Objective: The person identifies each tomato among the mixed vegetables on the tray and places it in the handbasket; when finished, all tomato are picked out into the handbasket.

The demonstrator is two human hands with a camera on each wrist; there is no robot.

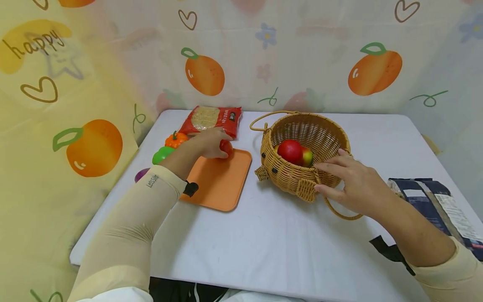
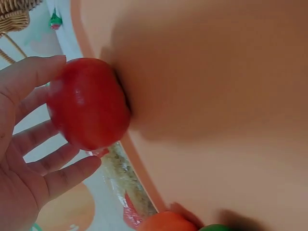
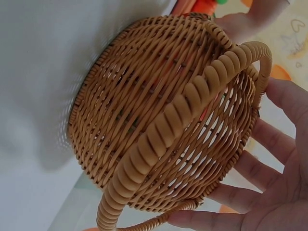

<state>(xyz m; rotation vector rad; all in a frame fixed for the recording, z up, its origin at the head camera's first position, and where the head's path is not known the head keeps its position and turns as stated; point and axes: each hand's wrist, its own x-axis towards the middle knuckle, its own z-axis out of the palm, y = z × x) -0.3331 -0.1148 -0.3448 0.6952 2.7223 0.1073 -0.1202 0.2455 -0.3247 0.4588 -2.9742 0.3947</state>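
My left hand [image 1: 211,142] holds a red tomato [image 2: 89,103] between thumb and fingers at the far edge of the orange cutting board [image 1: 222,188]. In the left wrist view the tomato overlaps the board's edge. Right of the board stands a wicker basket [image 1: 284,180] shaped like an animal, with black eyes and a rope-like handle [image 3: 168,120]. A round red fruit [image 1: 290,151] and a red-yellow fruit [image 1: 307,157] lie inside it. My right hand [image 1: 356,184] touches the basket's near right rim with spread, nearly straight fingers.
Behind the board lies a red bag of noodles [image 1: 216,119]. An orange bell pepper [image 1: 175,140], a green vegetable [image 1: 163,154] and a purple one [image 1: 141,174] line the board's left side, partly behind my left arm. A dark package [image 1: 434,205] lies at the right edge.
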